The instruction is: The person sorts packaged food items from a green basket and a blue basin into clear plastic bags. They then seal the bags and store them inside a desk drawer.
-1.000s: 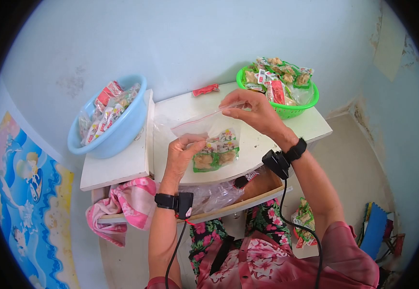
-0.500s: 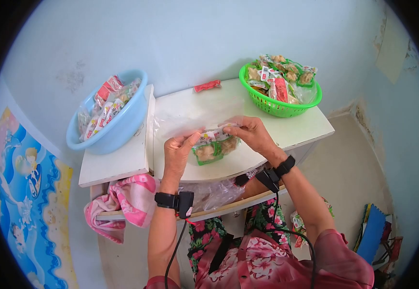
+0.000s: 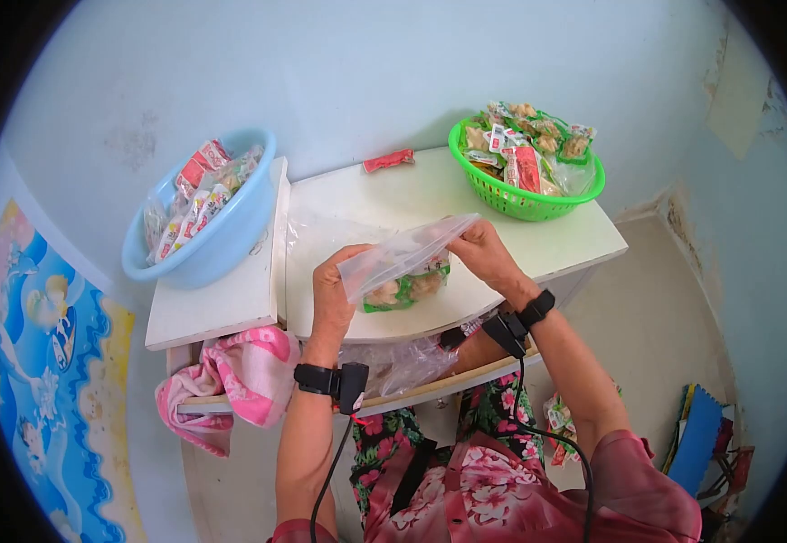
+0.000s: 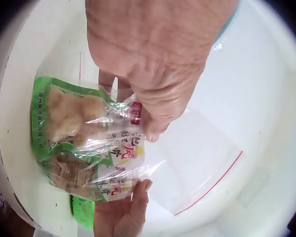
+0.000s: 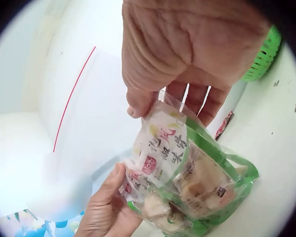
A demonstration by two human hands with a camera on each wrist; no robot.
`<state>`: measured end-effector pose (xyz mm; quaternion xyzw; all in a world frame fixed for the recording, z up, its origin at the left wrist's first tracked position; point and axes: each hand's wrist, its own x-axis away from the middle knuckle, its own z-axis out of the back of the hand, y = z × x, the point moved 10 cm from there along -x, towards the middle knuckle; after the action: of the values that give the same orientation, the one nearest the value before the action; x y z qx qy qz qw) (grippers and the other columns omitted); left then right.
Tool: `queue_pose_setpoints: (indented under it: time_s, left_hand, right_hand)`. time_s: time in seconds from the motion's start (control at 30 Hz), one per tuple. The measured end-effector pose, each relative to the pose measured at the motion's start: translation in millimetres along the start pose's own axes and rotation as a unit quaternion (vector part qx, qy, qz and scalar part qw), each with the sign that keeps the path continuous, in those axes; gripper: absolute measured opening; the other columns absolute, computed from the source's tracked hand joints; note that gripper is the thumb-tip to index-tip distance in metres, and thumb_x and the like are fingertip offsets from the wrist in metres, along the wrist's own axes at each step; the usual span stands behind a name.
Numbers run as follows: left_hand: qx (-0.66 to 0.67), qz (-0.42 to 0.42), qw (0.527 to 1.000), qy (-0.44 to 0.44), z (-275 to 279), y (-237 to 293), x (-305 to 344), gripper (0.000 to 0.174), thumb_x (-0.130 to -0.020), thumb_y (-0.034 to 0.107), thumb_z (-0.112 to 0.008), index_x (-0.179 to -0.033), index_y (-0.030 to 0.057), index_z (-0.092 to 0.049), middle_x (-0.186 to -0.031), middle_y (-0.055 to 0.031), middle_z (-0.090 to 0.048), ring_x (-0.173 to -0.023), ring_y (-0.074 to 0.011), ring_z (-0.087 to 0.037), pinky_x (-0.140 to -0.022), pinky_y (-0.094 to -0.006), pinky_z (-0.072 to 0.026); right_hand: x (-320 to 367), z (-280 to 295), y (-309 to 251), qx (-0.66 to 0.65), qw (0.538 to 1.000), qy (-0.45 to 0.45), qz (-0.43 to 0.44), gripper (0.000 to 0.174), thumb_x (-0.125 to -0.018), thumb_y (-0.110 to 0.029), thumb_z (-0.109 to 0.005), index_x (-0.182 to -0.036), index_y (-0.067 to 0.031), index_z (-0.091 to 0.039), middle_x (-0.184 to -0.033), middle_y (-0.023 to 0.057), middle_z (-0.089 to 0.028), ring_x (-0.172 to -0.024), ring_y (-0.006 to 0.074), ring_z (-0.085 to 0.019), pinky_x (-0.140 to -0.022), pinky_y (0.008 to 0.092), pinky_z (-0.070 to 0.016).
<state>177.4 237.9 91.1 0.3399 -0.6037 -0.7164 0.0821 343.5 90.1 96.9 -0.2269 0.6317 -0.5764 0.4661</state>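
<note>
A clear zip bag (image 3: 392,260) with a red line along its mouth is held up over the white table, its empty upper part folded over toward the person. Inside it sit snack packets (image 4: 74,118) with green edges, white printed tops and pale chunks. My left hand (image 3: 328,294) pinches one side of the bag between thumb and fingers. On the other side my right hand (image 3: 488,258) pinches the bag just above a packet (image 5: 202,177). The left fingertips are hidden behind the bag's flap in the head view.
A blue basin (image 3: 203,249) of packets stands at left, a green basket (image 3: 525,204) of packets at back right. One red packet (image 3: 388,161) lies near the wall. Below the tabletop, an open drawer (image 3: 448,380) holds clear plastic; a pink towel (image 3: 262,376) hangs over its left end.
My right hand came down from the raised bag mouth to the packets' level beside my left. The bag's upper part, earlier lying away from the person, is now folded toward them.
</note>
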Motion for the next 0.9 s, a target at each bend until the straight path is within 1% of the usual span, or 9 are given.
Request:
queue_pose_setpoints:
  time_s: [0.17, 0.3, 0.47, 0.5, 0.57, 0.6, 0.8, 0.87, 0.9]
  left_hand:
    - [0.024, -0.033, 0.999, 0.027, 5, -2, -3, 0.022, -0.097, 0.007, -0.07, -0.117, 0.0, -0.075, -0.105, -0.0052, -0.077, -0.097, -0.0122, -0.07, -0.087, -0.0279, -0.0546]
    - [0.066, 0.004, 0.996, 0.054, 8, -2, -9, 0.024, -0.097, 0.007, -0.069, -0.12, -0.0004, -0.073, -0.106, -0.0068, -0.077, -0.097, -0.0165, -0.073, -0.087, -0.0288, -0.055]
    - [0.041, 0.051, 0.992, 0.111, 12, 2, -13, 0.044, -0.097, 0.008, -0.07, -0.138, -0.0025, -0.06, -0.105, -0.0132, -0.076, -0.093, -0.0196, -0.075, -0.086, -0.0291, -0.0539]
    - [0.037, 0.058, 0.99, 0.125, 14, 0, -13, 0.049, -0.097, 0.009, -0.071, -0.142, -0.0029, -0.056, -0.105, -0.0149, -0.076, -0.093, -0.02, -0.075, -0.086, -0.0291, -0.0535]
    - [0.063, 0.06, 0.985, 0.149, 15, -3, -12, 0.057, -0.097, 0.007, -0.067, -0.149, -0.0038, -0.047, -0.096, -0.0148, -0.076, -0.087, -0.0162, -0.073, -0.075, -0.0254, -0.0491]
    - [0.076, 0.06, 0.982, 0.16, 14, -2, -11, 0.061, -0.097, 0.005, -0.066, -0.152, -0.0042, -0.043, -0.092, -0.0148, -0.077, -0.084, -0.0142, -0.072, -0.069, -0.0235, -0.0469]
    - [0.033, 0.053, 0.979, 0.196, 17, 10, -6, 0.066, -0.095, 0.002, -0.061, -0.156, -0.0045, -0.037, -0.092, -0.0156, -0.076, -0.081, -0.0113, -0.068, -0.069, -0.0224, -0.0461]
    - [0.023, 0.069, 0.978, 0.197, 16, 12, -2, 0.064, -0.092, 0.003, -0.064, -0.153, -0.0032, -0.045, -0.094, -0.0097, -0.072, -0.086, -0.0104, -0.064, -0.074, -0.0239, -0.0469]
    - [0.018, 0.077, 0.977, 0.198, 16, 12, 0, 0.063, -0.091, 0.003, -0.066, -0.151, -0.0026, -0.048, -0.095, -0.0068, -0.069, -0.088, -0.0099, -0.062, -0.077, -0.0247, -0.0474]
  right_hand:
    - [1, 2, -7, 0.02, 0.999, 0.027, -0.024, 0.031, -0.103, -0.026, -0.066, -0.107, 0.0034, -0.077, -0.102, 0.0033, -0.076, -0.095, 0.0088, -0.064, -0.087, 0.0281, -0.0518]
    - [-5, 6, 0, 0.006, 0.997, 0.074, -0.016, 0.032, -0.102, -0.03, -0.067, -0.095, 0.0, -0.076, -0.09, 0.0028, -0.075, -0.083, 0.0072, -0.063, -0.072, 0.0267, -0.0502]
    - [-15, 8, 13, -0.021, 0.991, 0.094, -0.089, 0.035, -0.1, -0.033, -0.07, -0.078, -0.0059, -0.07, -0.077, 0.0023, -0.071, -0.064, 0.0059, -0.057, -0.058, 0.0239, -0.0443]
    - [-16, 10, 15, -0.026, 0.991, 0.094, -0.096, 0.033, -0.098, -0.03, -0.07, -0.077, -0.0048, -0.068, -0.075, 0.0038, -0.07, -0.061, 0.008, -0.058, -0.056, 0.025, -0.0439]
    - [-18, 14, 21, -0.034, 0.989, 0.094, -0.111, 0.029, -0.094, -0.025, -0.069, -0.076, -0.0026, -0.066, -0.072, 0.0067, -0.068, -0.055, 0.0122, -0.061, -0.05, 0.0274, -0.043]
    - [-18, 14, 25, -0.04, 0.987, 0.098, -0.123, 0.028, -0.093, -0.024, -0.069, -0.075, -0.0029, -0.065, -0.071, 0.0066, -0.067, -0.053, 0.0129, -0.06, -0.049, 0.0276, -0.0425]
    - [-15, 13, 37, -0.038, 0.979, 0.085, -0.18, 0.023, -0.089, -0.02, -0.068, -0.073, -0.0038, -0.063, -0.067, 0.006, -0.064, -0.049, 0.0153, -0.06, -0.045, 0.0282, -0.0418]
    - [-11, 11, 39, -0.025, 0.973, 0.085, -0.214, 0.022, -0.088, -0.019, -0.068, -0.074, -0.0038, -0.062, -0.067, 0.0062, -0.064, -0.051, 0.0154, -0.061, -0.047, 0.0278, -0.0432]
    - [-13, 12, 42, -0.027, 0.977, 0.082, -0.194, 0.021, -0.088, -0.02, -0.07, -0.077, -0.0033, -0.063, -0.069, 0.0065, -0.064, -0.055, 0.0152, -0.062, -0.049, 0.0277, -0.0442]
